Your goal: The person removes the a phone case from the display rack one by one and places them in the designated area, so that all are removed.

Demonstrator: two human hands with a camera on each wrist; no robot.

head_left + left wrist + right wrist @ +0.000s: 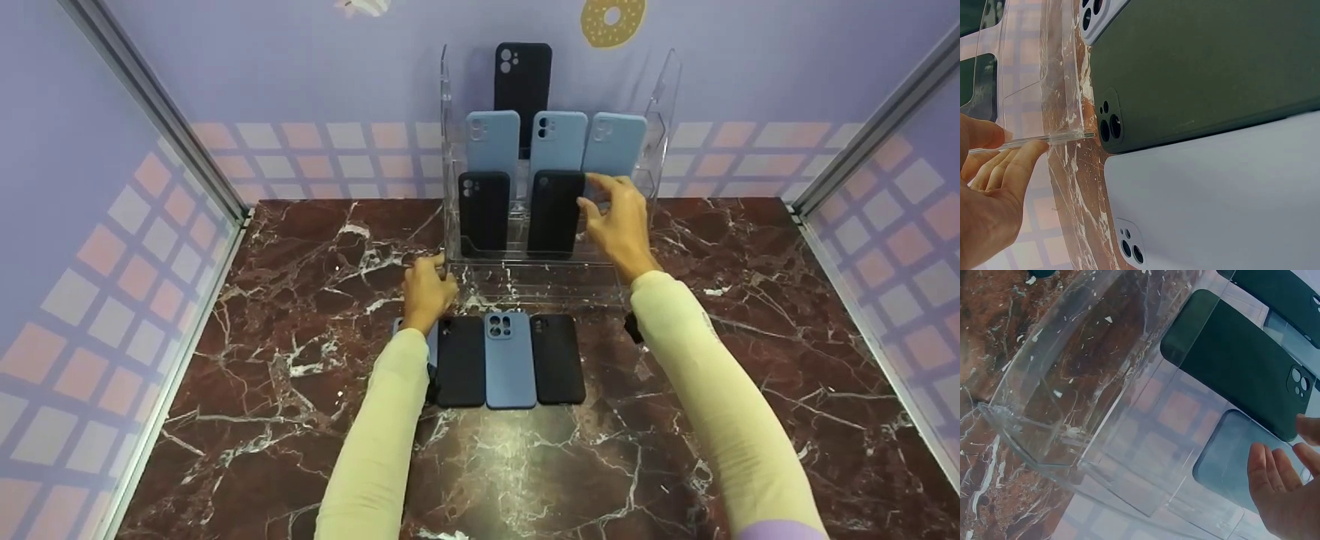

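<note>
A clear tiered display stand (pixel 540 271) holds several phone cases upright. My left hand (pixel 427 289) pinches the stand's left side panel (pixel 1067 136) between thumb and fingers. My right hand (pixel 621 221) is at the upper right corner of a black phone case (pixel 555 214) in the front tier, fingers slightly bent and apart. In the right wrist view its fingertips (pixel 1261 453) lie beside that case's corner, in front of a blue case (pixel 1230 450) behind. Another black case (pixel 484 214) stands to the left in the same tier.
Behind stand three light blue cases (pixel 559 139) and, highest, a black case (pixel 523 75). In front of the stand, a row of black and blue cases (pixel 510 367) lies on the marbled table (pixel 300 450). Patterned walls (pixel 322 67) enclose the back and sides.
</note>
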